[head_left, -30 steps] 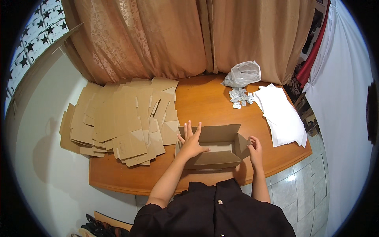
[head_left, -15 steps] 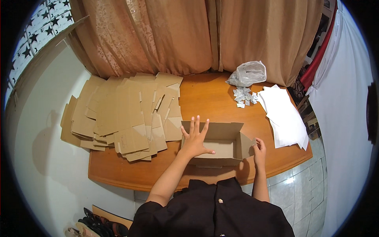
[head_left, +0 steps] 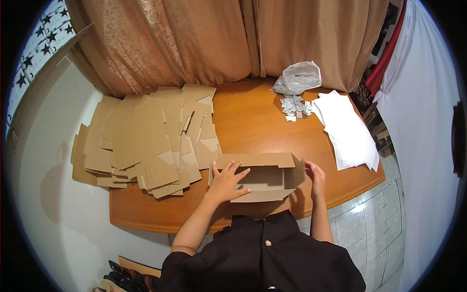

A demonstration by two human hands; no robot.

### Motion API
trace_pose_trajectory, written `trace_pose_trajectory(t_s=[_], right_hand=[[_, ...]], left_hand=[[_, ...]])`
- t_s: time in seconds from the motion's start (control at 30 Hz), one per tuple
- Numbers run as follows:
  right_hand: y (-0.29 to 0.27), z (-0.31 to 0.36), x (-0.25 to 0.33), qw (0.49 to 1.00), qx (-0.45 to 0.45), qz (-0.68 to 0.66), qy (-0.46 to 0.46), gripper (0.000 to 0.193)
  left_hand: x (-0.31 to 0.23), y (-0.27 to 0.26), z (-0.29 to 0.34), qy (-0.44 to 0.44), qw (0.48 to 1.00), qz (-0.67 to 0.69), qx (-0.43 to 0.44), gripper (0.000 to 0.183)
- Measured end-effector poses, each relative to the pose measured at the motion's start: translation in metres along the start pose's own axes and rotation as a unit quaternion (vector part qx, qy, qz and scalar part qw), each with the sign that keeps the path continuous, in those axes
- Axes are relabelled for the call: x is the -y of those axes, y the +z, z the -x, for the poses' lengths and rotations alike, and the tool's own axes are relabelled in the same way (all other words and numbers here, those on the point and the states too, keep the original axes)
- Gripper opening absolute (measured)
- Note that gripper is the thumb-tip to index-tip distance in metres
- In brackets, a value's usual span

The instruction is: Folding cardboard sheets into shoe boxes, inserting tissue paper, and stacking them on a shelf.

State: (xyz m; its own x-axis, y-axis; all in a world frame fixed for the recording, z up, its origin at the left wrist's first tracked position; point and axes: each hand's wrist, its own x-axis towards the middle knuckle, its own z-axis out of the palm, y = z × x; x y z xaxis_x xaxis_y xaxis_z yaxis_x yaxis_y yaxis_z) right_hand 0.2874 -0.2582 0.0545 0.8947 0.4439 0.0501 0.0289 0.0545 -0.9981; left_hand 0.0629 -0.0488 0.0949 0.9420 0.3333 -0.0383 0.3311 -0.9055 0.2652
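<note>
Two brown curtains [head_left: 194,39] behind wooden table [head_left: 253,121]. Flat cartons [head_left: 146,138] heaped on table's left part, overlapping. Box [head_left: 265,195] sits by table's near edge, about mid-table, right of the heap, opening up, flaps not closed. White paper [head_left: 348,134] in loose stack, right side. Clear bag [head_left: 301,78] at back, near curtains. Left hand [head_left: 224,185] on box's left end, fingers spread, not clenched, thumb over near flap. Right hand [head_left: 317,180] at right-end flap, fingers bent; can't tell if pinching. Small packets [head_left: 294,105] scattered in front of bag.
</note>
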Motion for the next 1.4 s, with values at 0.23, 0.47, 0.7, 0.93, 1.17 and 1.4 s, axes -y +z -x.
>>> trace_pose_trajectory(t_s=[0.23,0.47,0.7,0.93,1.17,1.4], right_hand=[[0.023,-0.012,-0.012,0.981,0.177,0.084,-0.012,0.019],[0.051,0.002,0.002,0.872,0.154,0.443,-0.139,0.058],[0.032,0.003,-0.032,0.952,0.102,0.251,-0.140,0.046],[0.021,0.044,0.000,0.929,0.177,0.200,-0.256,0.028],[0.025,0.055,-0.013,0.887,0.272,0.190,-0.320,0.033],[0.035,0.056,0.001,0.873,0.258,0.237,-0.339,0.027]], left_hand=[[0.006,0.017,0.004,-0.009,0.998,0.040,0.045,0.053],[0.001,0.009,0.017,0.057,0.993,0.078,-0.065,0.038],[0.019,-0.020,0.047,-0.026,0.865,0.181,-0.468,0.028],[0.062,0.029,0.028,-0.212,0.803,0.392,-0.395,0.052],[0.062,0.064,-0.002,-0.230,0.847,0.457,-0.145,0.098],[0.063,0.066,-0.003,-0.200,0.869,0.443,-0.093,0.094]])
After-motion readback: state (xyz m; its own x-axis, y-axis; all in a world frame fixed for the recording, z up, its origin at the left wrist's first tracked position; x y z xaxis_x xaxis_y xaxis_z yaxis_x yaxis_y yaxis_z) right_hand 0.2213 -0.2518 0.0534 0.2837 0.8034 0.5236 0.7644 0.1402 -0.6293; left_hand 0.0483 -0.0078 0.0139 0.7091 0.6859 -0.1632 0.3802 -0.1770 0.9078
